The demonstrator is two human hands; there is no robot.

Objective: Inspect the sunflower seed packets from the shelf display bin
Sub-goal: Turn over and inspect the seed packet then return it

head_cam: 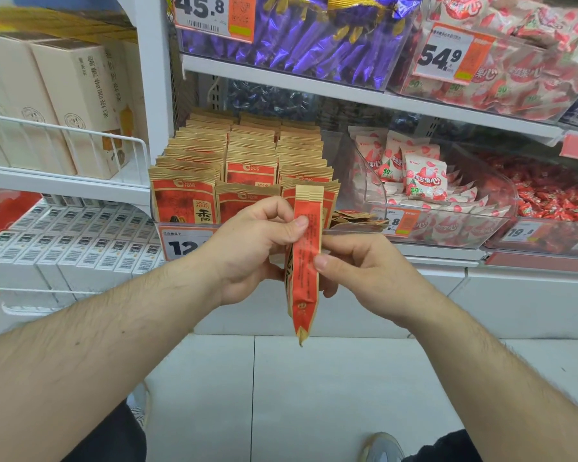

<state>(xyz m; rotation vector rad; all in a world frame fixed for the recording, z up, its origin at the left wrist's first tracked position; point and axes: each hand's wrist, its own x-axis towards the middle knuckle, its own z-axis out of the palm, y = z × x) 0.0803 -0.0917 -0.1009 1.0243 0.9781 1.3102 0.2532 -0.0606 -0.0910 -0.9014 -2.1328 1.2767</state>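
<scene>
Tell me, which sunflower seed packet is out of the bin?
The packet pinched between the left hand and right hand, held edge-on; the others stand in the bin.

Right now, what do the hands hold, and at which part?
One sunflower seed packet, edge-on: left hand pinches its upper side, right hand its middle.

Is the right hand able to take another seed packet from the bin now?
Probably not yet. The right hand pinches the held packet together with the left hand. The bin of packets stands open just behind, so the way is free once it lets go.
</scene>
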